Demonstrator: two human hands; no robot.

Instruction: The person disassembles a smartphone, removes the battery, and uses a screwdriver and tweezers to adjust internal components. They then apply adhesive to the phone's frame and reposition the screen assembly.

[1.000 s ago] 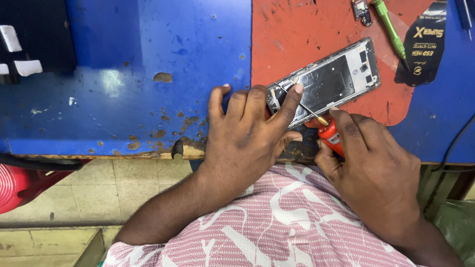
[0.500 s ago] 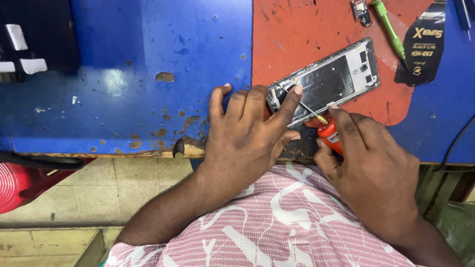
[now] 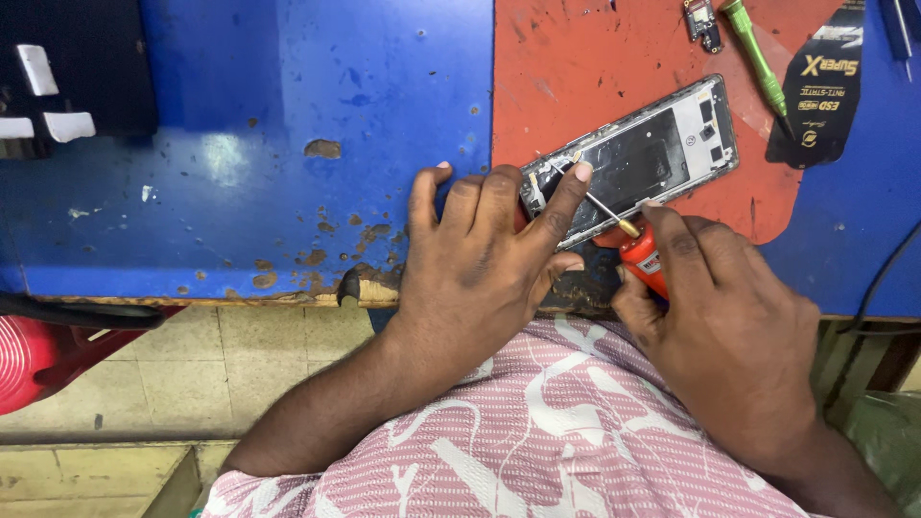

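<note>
An opened phone frame (image 3: 645, 153), silver-edged with a dark inside, lies tilted on a red mat (image 3: 614, 67). My left hand (image 3: 480, 269) presses down on the frame's left end, index finger stretched across its lower corner. My right hand (image 3: 729, 326) grips a red-handled screwdriver (image 3: 641, 257). Its thin metal shaft runs up-left and its tip rests inside the frame near the left end, just by my left fingertip.
A green-handled screwdriver (image 3: 758, 62) and a small circuit part (image 3: 700, 21) lie at the mat's top. A black printed packet (image 3: 820, 91) sits to the right. The worn blue table (image 3: 240, 163) extends left, with black and white items (image 3: 58, 86) at its far corner. A black cable (image 3: 878, 278) hangs right.
Almost nothing has moved. Both hands keep their hold on the frame and screwdriver; the view has shifted very slightly.
</note>
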